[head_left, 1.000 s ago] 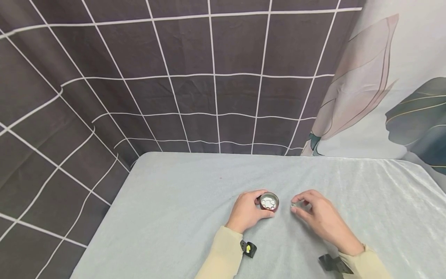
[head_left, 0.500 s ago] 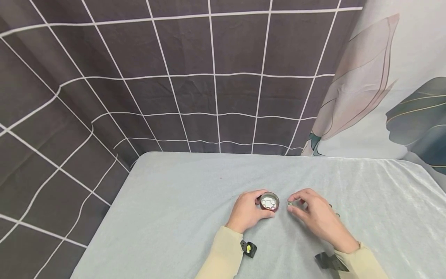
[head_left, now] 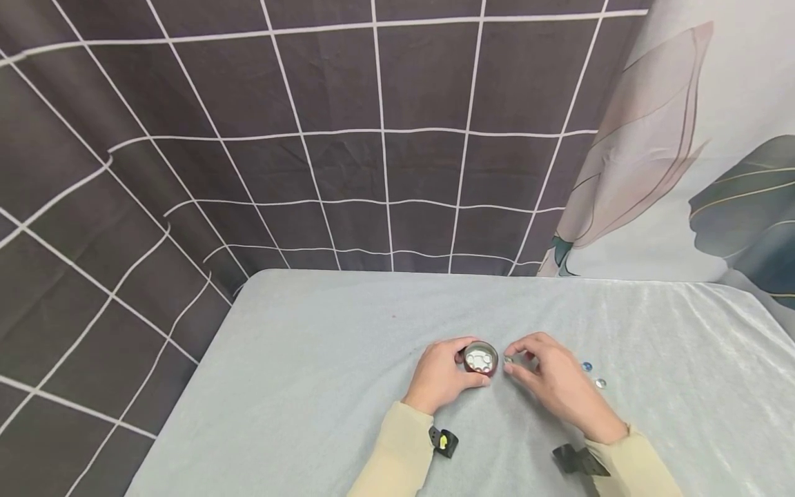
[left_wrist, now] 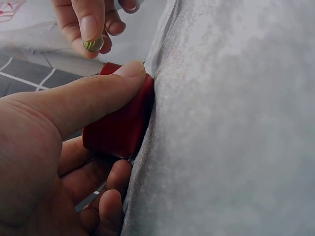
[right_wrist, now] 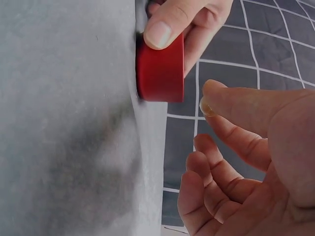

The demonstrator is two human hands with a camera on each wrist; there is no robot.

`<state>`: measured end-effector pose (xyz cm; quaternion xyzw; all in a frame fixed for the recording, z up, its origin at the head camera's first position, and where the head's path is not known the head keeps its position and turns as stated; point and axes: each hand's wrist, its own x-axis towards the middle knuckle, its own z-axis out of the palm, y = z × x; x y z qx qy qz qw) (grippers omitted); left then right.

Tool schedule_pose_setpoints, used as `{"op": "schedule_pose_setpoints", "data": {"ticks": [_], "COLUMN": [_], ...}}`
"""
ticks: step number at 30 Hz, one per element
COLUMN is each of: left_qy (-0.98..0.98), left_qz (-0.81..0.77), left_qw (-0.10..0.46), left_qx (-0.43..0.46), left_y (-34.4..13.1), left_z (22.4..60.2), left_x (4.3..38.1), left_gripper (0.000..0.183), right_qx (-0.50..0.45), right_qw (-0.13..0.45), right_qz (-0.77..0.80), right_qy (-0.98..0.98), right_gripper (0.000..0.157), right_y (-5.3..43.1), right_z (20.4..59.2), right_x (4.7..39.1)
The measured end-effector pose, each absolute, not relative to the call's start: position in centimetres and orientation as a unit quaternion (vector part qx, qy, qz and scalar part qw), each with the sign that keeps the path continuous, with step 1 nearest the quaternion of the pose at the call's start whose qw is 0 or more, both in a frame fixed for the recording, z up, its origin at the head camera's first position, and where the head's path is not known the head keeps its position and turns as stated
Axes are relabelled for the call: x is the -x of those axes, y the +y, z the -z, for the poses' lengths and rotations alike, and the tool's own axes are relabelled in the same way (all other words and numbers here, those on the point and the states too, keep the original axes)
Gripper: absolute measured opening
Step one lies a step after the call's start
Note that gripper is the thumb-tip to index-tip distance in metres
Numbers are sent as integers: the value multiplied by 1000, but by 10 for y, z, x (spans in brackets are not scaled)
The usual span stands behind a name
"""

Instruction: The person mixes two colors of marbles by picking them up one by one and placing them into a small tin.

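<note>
Head view: left hand (head_left: 437, 376) holds the red tub (head_left: 495, 364), fingers on the far side and thumb on the near side, grip about as wide as the tub. Tub stands on the pale tablecloth (head_left: 310, 386), opening up, small pale round pieces (head_left: 478, 359) inside, count hard to tell. Right hand (head_left: 559, 383) just right of the tub, thumb and forefinger nearly together, pinching a small bead (head_left: 508, 359). Bead near the tub's rim, outside it, not touching. Two loose discs lie on the cloth just right of the right hand: one blue disc (head_left: 586, 366), one clear disc (head_left: 600, 383), apart from each other. Cream sleeves (head_left: 397, 442) on both arms, black wrist strap (head_left: 444, 442) on each. Dark grid curtain (head_left: 348, 166) behind the table and along the left, leaf-print curtain (head_left: 652, 124) at right.

Left wrist view: left thumb lies along the tub's smooth red wall, other fingers curl behind and below. Right hand shows at top, bead between thumb and fingertip, yellow-green with a clear look, apart from the tub.

Right wrist view: tub's red side faces the camera, left thumb pressed on it. Right thumb and forefinger pinch the bead, mostly hidden, only a translucent edge showing; remaining fingers loosely bent
</note>
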<state>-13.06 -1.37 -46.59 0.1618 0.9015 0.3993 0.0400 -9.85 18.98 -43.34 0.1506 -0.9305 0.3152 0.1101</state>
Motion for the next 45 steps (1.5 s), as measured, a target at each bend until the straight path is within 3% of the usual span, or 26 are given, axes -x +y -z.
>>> {"op": "schedule_pose_setpoints", "data": {"ticks": [45], "left_qy": [905], "left_qz": [-392], "left_qw": [48], "left_qx": [-157], "left_y": [-13], "left_z": [465], "left_x": [131], "left_gripper": [57], "right_qx": [-147], "right_qw": [86], "right_qz": [-324], "right_qy": [-930], "right_gripper": [18], "right_y": [170], "right_z": [439], "right_x": [110]}}
